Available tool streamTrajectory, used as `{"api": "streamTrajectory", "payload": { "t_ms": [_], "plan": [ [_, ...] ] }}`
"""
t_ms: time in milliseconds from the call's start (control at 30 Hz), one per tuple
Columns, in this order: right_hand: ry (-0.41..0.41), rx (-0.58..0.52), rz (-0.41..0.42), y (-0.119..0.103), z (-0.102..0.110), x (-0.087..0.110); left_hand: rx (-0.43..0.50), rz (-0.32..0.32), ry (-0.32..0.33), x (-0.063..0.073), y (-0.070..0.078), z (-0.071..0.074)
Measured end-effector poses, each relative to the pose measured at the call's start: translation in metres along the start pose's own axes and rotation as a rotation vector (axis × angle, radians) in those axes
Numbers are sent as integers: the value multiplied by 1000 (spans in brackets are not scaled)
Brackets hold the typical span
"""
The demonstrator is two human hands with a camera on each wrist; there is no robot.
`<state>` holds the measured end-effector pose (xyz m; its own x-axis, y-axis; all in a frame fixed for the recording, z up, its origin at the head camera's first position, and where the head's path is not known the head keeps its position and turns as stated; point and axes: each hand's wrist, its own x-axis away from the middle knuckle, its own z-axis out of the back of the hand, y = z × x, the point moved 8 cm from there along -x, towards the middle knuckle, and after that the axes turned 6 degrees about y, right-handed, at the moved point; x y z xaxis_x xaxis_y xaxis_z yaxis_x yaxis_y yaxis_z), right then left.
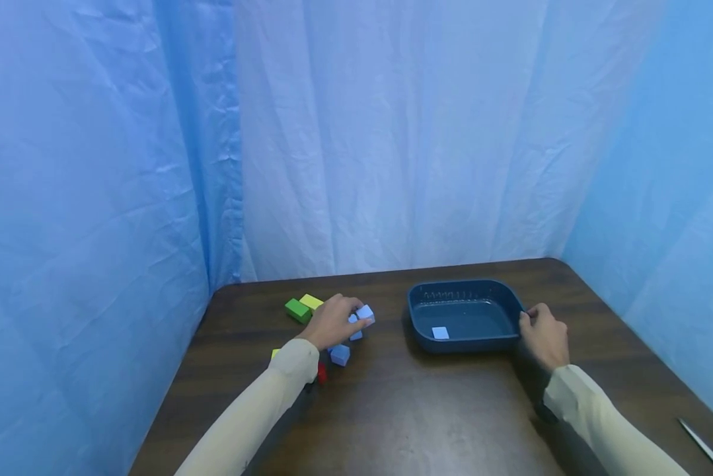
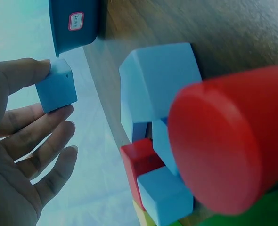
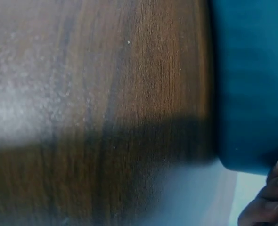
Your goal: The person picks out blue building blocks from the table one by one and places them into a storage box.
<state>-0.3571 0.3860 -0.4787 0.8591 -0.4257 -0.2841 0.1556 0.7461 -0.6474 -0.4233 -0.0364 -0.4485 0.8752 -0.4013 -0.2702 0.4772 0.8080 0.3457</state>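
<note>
My left hand (image 1: 330, 322) pinches a light blue cube (image 2: 57, 87) between thumb and fingertips, held above the table beside a group of blocks. Under and around that hand lie several blue blocks (image 1: 340, 355), a red block (image 2: 141, 165) and a large red rounded block (image 2: 219, 141) close to the wrist camera. My right hand (image 1: 545, 337) grips the right rim of a dark blue tray (image 1: 469, 345), thumb and fingers at its corner. One light blue cube (image 1: 440, 332) lies inside the tray near its front left. The left arm hides part of the block group.
A green block (image 1: 298, 311) and a yellow block (image 1: 311, 302) lie behind the left hand. At the table's right edge is a thin pale stick-like object (image 1: 704, 446). Blue-white curtains (image 1: 392, 132) hang around the dark wooden table (image 1: 415, 410).
</note>
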Motion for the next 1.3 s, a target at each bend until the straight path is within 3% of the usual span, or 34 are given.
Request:
{"api": "streamTrajectory", "payload": {
  "t_ms": [300, 1067, 1300],
  "plan": [
    [12, 7, 31, -2, 1, -1, -16, -12, 1, -4, 9, -1],
    [-6, 34, -24, 3, -2, 0, 19, -65, -32, -13, 42, -14],
    [2, 35, -9, 0, -2, -1, 41, -32, -46, -14, 44, -18]
  ]
}}
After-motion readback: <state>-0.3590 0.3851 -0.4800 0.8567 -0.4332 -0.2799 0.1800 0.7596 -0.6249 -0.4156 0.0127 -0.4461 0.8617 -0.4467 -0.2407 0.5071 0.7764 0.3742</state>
